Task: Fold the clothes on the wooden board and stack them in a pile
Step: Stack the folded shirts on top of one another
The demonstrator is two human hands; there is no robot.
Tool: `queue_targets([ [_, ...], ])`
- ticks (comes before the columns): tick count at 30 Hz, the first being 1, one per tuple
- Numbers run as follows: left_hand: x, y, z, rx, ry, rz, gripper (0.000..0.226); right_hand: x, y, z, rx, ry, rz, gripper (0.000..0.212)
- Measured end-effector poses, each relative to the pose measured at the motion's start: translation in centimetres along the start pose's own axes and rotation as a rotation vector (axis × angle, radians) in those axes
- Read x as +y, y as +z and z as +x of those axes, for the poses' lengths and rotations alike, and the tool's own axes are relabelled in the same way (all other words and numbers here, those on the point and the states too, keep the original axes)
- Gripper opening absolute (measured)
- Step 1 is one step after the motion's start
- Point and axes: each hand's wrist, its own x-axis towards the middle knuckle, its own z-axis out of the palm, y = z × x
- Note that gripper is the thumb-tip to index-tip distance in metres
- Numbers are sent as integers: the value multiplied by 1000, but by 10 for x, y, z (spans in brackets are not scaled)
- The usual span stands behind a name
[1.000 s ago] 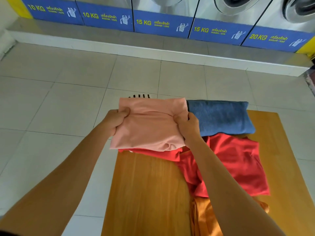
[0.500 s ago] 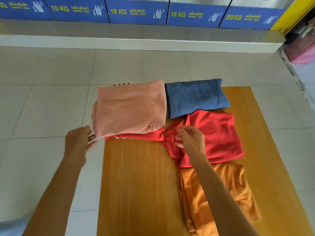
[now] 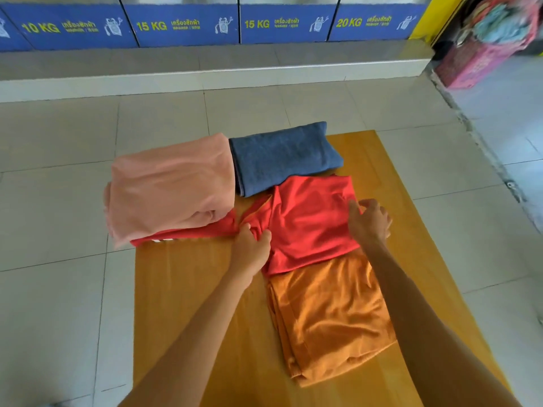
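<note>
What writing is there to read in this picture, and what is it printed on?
"10 KG": first full blue panel from the left, in yellow.
"15 KG": second blue panel.
"15 KG": third blue panel.
"20 KG": fourth blue panel.
Thai script beside each number, and the small line under it: too blurred to read.

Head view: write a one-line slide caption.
Left hand and right hand grip the red shirt on the board, beside the pile, blue cloth and orange cloth.

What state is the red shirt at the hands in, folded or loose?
Loose: the red shirt lies rumpled, left hand and right hand gripping it.
</note>
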Motion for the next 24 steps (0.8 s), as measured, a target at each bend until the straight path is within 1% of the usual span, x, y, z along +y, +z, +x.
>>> queue_targets([
  [2,15,16,12,30,31,62,53,6,0,10,-50,66,-2,62],
  [4,25,27,19,33,-9,49,51,10,2,15,-119,76,36,73],
  [5,28,32,21,35,-36,37,55,12,1,15,-160,95,52,77],
  [7,30,36,25,42,-81,58,77,12,-2,16,-251,186,156,85],
  [8,31,37,26,27,-103,54,82,14,-3,18,-312,224,227,82],
  [10,27,38,30,-29,-113,-10,69,12,-13,16,-482,308,392,67],
  [12,24,34,31,-98,-132,-65,56,15,-23,14,-608,358,494,65],
  [13,22,29,31,-130,-145,-118,55,16,-30,9,-643,361,534,64],
  [15,19,16,25,-211,-210,-334,54,18,-41,2,-672,347,621,58],
  [17,17,0,13,-298,-266,-560,50,15,-52,-10,-682,331,708,47],
  [19,17,-12,-2,-345,-270,-681,45,6,-60,-26,-697,305,784,38],
  [21,20,-23,-16,-344,-222,-763,44,-7,-64,-42,-708,268,849,32],
  [24,30,-54,-31,-220,-128,-801,55,-36,-64,-62,-746,210,924,31],
])
